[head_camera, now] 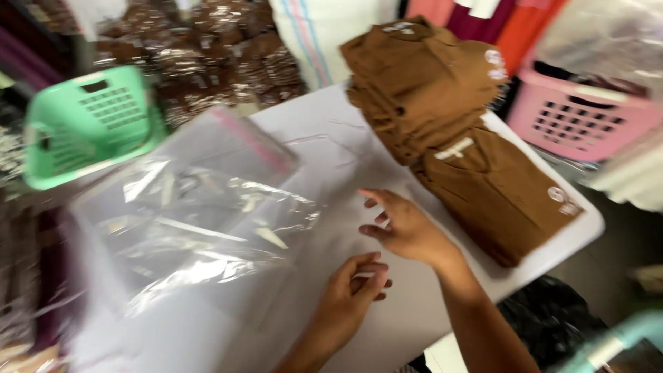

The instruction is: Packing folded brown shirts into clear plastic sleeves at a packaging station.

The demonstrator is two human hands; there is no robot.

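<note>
My left hand (pixel 353 293) hovers low over the white table (pixel 324 145), fingers curled loosely and apart, holding nothing that I can make out. My right hand (pixel 404 224) lies a little farther out with its fingers spread toward the left, also empty. To the left of both hands lies a pile of clear plastic bags (pixel 200 214), crinkled and shiny. A folded brown garment (pixel 494 193) lies just right of my right hand, and a stack of folded brown garments (pixel 421 83) sits behind it. The view is motion-blurred.
A green plastic basket (pixel 90 124) stands at the left, a pink basket (pixel 580 117) at the right. Packed brown items in plastic (pixel 207 55) pile up behind the table. A white sack (pixel 324 34) and coloured cloth stand at the back. The table's right edge is close.
</note>
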